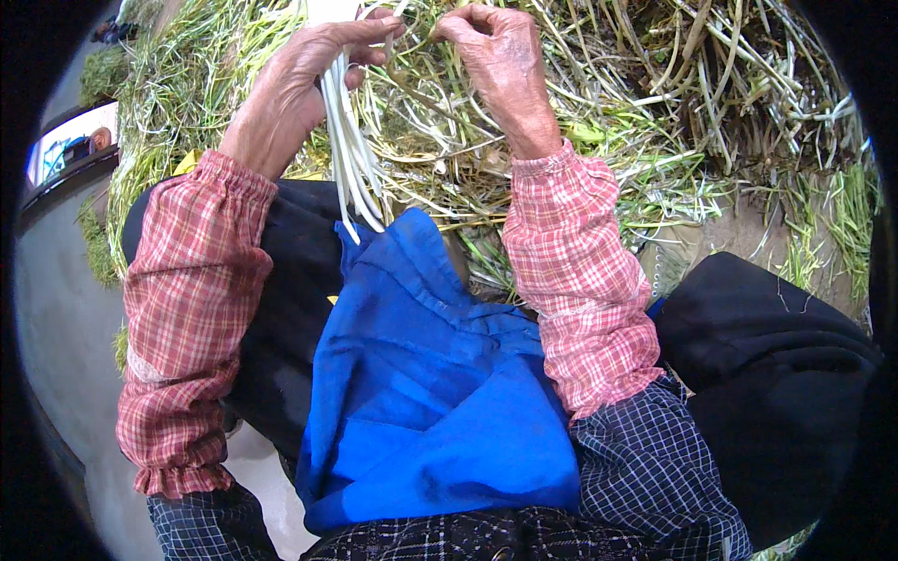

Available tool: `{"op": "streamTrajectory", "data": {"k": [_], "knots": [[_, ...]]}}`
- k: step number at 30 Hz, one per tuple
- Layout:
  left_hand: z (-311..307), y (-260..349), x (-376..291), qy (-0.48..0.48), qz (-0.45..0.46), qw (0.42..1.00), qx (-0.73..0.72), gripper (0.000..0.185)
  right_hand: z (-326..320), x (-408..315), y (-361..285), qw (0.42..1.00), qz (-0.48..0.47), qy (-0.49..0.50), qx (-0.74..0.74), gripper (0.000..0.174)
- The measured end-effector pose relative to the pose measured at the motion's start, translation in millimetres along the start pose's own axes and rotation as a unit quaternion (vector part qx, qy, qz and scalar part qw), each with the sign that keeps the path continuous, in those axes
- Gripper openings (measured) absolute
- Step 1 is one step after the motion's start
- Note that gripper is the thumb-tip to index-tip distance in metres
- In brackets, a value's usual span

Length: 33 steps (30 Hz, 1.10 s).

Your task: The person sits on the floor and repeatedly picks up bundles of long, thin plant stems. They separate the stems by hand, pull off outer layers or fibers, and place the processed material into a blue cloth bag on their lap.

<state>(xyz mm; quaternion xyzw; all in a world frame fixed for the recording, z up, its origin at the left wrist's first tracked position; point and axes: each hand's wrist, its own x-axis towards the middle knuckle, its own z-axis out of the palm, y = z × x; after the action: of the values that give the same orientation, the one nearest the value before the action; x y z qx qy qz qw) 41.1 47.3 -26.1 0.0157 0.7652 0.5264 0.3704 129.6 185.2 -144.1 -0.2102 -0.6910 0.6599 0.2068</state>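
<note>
A bundle of long white plant stalks (pixel 349 147) hangs from my left hand (pixel 309 73), its lower ends over the top edge of a blue apron (pixel 449 393) on my lap. Thumb and fingers of that hand also pinch a thin pale stalk near the top of the view. My right hand (pixel 501 63) is just to the right, thumb and index finger pinched together on a thin, brownish strip of stalk. The two hands are apart. Both forearms wear red checked sleeve covers.
Loose green and white stalks and leaves (pixel 449 133) cover the ground beyond my knees. A thicker heap of stalks with dark, soiled parts (pixel 729 77) lies at the upper right. Dark-trousered knees flank the apron. Grey floor (pixel 63 308) shows at the left, beside a dark ledge.
</note>
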Motion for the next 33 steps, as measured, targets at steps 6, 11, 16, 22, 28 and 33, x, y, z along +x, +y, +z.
{"op": "streamTrajectory", "data": {"k": [6, 11, 16, 22, 28, 33], "knots": [[-30.5, -13.8, 18.6, -0.036, -0.01, 0.998, -0.051, 0.03, -5.1, 6.5, -0.2, 0.993, 0.04, -0.087, 0.072, 0.026], [-26.0, -18.5, 18.6, -0.01, 0.003, 0.999, -0.034, 0.028, 9.3, -4.8, -5.6, 0.922, 0.15, -0.178, 0.309, 0.03], [-32.5, -16.9, 19.1, -0.016, 0.011, 1.0, 0.005, 0.027, 19.8, -11.0, 0.0, 0.899, 0.144, -0.149, 0.386, 0.023], [-25.5, -16.0, 18.3, -0.055, 0.001, 0.998, 0.025, 0.026, 14.8, -6.6, 9.3, 0.837, 0.181, -0.101, 0.506, 0.017], [-16.7, -12.8, 9.6, -0.06, -0.005, 0.998, 0.027, 0.029, 25.7, -0.6, 18.1, 0.776, 0.182, -0.134, 0.589, 0.014], [-15.7, -13.0, 10.3, -0.072, -0.007, 0.997, 0.031, 0.03, 30.6, -1.8, 22.3, 0.765, 0.181, -0.123, 0.606, 0.019]]}}
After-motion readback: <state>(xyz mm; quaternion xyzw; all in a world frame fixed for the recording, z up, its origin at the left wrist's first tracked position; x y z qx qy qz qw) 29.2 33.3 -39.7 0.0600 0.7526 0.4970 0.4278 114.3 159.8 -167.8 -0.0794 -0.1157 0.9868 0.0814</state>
